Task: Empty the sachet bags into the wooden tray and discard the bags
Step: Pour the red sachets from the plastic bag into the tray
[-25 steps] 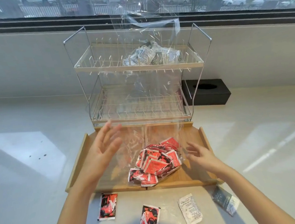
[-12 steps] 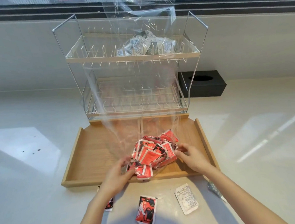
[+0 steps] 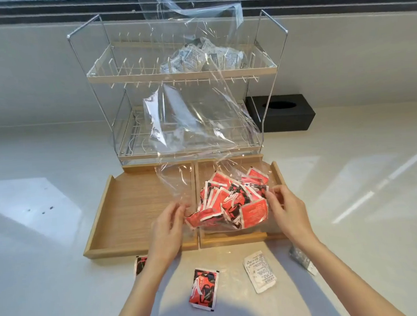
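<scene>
A tall clear plastic bag (image 3: 199, 123) stands in the wooden tray (image 3: 129, 209), with a heap of red sachets (image 3: 233, 200) in its bottom over the tray's right compartment. My left hand (image 3: 169, 225) pinches the bag's lower left side. My right hand (image 3: 285, 206) grips its lower right side next to the sachets. The bag's open top reaches up past the wire rack (image 3: 179, 85).
A second bag of grey sachets (image 3: 204, 58) lies on the rack's upper shelf. Loose sachets lie on the counter before the tray: two red ones (image 3: 204, 291) (image 3: 140, 264), a white one (image 3: 260, 271), a grey one (image 3: 303, 261). A black tissue box (image 3: 282, 113) stands behind right.
Both hands came down from open positions and closed on the bag's lower sides. The sachet heap shifted to the right, into the tray's right compartment. The camera view moved closer.
</scene>
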A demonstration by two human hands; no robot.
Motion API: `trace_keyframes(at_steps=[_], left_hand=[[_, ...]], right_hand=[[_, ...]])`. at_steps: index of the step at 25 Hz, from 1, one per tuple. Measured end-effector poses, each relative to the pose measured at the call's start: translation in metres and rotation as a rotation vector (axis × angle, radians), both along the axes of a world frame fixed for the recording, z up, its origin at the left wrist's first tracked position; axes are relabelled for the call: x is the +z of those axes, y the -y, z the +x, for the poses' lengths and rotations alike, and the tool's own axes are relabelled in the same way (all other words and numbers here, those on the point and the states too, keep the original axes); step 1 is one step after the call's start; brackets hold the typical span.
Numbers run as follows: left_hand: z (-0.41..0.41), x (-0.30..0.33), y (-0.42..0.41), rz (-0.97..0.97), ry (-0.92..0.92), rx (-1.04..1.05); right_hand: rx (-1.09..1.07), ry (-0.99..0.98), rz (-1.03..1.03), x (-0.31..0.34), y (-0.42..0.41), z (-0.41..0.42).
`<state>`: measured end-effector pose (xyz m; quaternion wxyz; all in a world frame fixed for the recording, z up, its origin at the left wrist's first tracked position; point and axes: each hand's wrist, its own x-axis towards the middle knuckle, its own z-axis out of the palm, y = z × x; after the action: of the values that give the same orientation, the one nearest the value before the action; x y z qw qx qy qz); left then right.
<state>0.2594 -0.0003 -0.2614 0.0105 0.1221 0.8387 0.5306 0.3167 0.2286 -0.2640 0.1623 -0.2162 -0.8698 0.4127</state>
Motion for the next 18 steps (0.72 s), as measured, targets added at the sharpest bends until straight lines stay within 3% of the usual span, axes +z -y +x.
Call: trace_keyframes(at_steps=[5,11,15,18], left_hand=[[0.008,0.0,-0.019,-0.112,-0.025,-0.062],[0.019,0.0,-0.031,-0.142,0.117,-0.048],[0.016,0.006,-0.028,0.131,0.5,0.046],[0.015,0.016,-0.019,0.365,0.685,0.02]], right_hand=[[-0.094,0.005,-0.105,0.01,-0.015,0.029],[-0.169,0.133,-0.115,0.003,-0.029,0.044],[-0.21,0.184,-0.428,0.017,-0.034,0.039],[-0.184,0.133,-0.745,0.037,-0.04,0.038]])
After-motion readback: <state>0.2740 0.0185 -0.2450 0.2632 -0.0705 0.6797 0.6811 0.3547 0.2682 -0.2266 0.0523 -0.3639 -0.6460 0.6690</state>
